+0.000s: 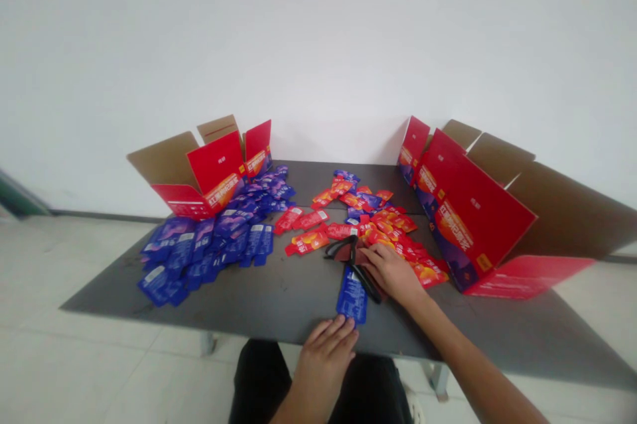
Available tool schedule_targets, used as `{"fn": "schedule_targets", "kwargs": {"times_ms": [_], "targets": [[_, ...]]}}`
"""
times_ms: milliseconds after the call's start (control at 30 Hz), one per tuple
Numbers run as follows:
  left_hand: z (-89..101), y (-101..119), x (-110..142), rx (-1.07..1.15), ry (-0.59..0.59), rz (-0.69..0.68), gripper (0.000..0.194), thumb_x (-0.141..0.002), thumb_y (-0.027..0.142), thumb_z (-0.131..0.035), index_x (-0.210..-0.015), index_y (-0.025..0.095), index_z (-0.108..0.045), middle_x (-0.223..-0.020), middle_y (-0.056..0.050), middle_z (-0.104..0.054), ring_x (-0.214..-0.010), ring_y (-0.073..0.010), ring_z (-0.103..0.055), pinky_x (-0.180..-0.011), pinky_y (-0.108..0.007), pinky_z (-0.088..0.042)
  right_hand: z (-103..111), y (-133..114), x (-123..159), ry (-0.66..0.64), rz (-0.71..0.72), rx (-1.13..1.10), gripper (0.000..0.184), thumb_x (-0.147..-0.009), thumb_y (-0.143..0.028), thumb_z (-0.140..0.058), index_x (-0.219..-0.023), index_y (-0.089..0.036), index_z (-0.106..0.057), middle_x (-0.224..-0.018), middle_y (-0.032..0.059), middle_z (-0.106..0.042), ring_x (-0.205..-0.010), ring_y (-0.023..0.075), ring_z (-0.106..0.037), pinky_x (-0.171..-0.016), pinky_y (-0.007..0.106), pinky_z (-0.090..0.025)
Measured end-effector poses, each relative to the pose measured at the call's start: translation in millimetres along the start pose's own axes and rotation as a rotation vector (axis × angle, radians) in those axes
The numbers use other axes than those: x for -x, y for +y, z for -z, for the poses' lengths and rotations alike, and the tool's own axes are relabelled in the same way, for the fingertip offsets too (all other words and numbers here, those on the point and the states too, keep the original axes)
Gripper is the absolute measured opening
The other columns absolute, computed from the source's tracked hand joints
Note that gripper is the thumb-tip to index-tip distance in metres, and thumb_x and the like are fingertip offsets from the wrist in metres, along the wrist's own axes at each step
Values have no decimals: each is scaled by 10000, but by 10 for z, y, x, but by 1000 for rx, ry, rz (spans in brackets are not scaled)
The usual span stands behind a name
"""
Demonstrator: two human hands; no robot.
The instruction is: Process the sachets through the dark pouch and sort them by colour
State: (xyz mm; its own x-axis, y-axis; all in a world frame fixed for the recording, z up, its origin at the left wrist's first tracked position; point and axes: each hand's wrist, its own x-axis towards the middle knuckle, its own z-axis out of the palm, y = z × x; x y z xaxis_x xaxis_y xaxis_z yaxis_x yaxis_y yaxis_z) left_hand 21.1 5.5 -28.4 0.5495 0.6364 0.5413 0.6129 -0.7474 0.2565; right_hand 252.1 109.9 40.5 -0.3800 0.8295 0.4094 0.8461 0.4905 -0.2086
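Thin, flat blue packet [352, 298], glossy and printed with pale lettering, lies lengthwise on the smooth dark grey table [279, 304], near its front edge. Black-framed glasses [353, 255] with reddish-brown tinted lenses cover its far end. The right hand [391, 271] holds the glasses with fingers drawn narrow; its thumb is hard to make out. The left hand [331, 344] is flat, fingers extended side by side, fingertips at the packet's near end. Just beyond, shiny red-and-orange packets [393, 231] form a loose, overlapping heap, with a few blue ones mixed in at its far side. A larger pile of blue-purple packets [219, 238] spreads to the left. Stiff cardboard boxes, red outside and plain brown inside, stand flaps open: the left box [219, 172] behind the blue pile, the right boxes [462, 212] beside the red heap, bounding the work area.
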Motion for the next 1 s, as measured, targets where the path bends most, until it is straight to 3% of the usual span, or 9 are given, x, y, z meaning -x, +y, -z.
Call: {"fn": "schedule_targets", "kwargs": {"times_ms": [67, 200, 267, 367, 467, 567, 733, 867, 1000], "targets": [[-10, 34, 9, 15, 0, 27, 303, -995, 126, -508, -1244, 199, -664, -1286, -57, -722, -1192, -247, -685, -991, -456, -591, 55, -165, 86, -6, 9, -25, 289, -1015, -257, -523, -1287, -224, -616, -1144, 111, -645, -1032, 259, -644, -908, 429, -577], [-22, 85, 21, 42, 7, 104, 278, -991, 104, -475, -1093, 200, -714, -1066, -57, -791, -1028, -243, -749, -1000, -473, -585, 31, -493, 353, -199, 150, -150, 356, -994, -250, -575, -1349, -276, -578, -1186, 73, -650, -1076, 231, -634, -916, 363, -577], [-12, 84, 22, 15, -4, 79, 291, -993, 108, -467, -1147, 187, -701, -1139, -69, -776, -1082, -256, -733, -994, -483, -590, -44, -433, 349, -193, 147, -162, 354, -989, -248, -589, -1341, -280, -588, -1187, 68, -649, -1085, 224, -630, -932, 359, -573], [12, 62, 13, -44, -37, 12, 341, -989, 98, -468, -1268, 165, -651, -1325, -77, -698, -1223, -270, -666, -988, -491, -597, -113, -115, 145, -106, 59, -92, 314, -998, -258, -570, -1307, -230, -615, -1147, 88, -647, -1047, 237, -635, -908, 387, -580], [21, 56, 2, -58, -33, 17, 345, -983, 85, -472, -1260, 173, -657, -1333, -67, -694, -1214, -256, -673, -986, -476, -601, -61, 65, -18, -71, 26, -34, 314, -1011, -259, -531, -1304, -188, -622, -1138, 121, -642, -1059, 268, -622, -924, 439, -567], [8, 81, 5, -16, -12, 43, 349, -975, 81, -483, -1254, 186, -664, -1298, -62, -715, -1205, -244, -678, -1014, -465, -586, 26, -124, 99, -69, 57, -78, 370, -1023, -264, -507, -1384, -208, -567, -1199, 127, -629, -1102, 263, -601, -959, 431, -549], [-13, 108, 27, 36, 23, 113, 297, -994, 108, -460, -1125, 186, -714, -1113, -46, -782, -1039, -240, -744, -1008, -482, -585, -6, -464, 424, -249, 113, -242, 372, -995, -249, -575, -1365, -283, -589, -1207, 72, -640, -1118, 220, -611, -969, 349, -546], [0, 78, 20, -28, -12, 31, 349, -1005, 102, -430, -1256, 175, -661, -1295, -50, -716, -1183, -256, -689, -977, -488, -603, -145, -188, 172, -191, 63, -208, 354, -979, -253, -616, -1332, -267, -622, -1171, 69, -646, -1084, 212, -620, -935, 341, -555], [-1, 59, 14, -61, -7, 18, 349, -1000, 97, -439, -1262, 178, -655, -1316, -48, -705, -1199, -249, -681, -972, -485, -607, -124, 81, -153, -114, 34, -100, 294, -982, -231, -596, -1265, -188, -664, -1112, 109, -647, -1049, 251, -619, -923, 404, -558]]}}
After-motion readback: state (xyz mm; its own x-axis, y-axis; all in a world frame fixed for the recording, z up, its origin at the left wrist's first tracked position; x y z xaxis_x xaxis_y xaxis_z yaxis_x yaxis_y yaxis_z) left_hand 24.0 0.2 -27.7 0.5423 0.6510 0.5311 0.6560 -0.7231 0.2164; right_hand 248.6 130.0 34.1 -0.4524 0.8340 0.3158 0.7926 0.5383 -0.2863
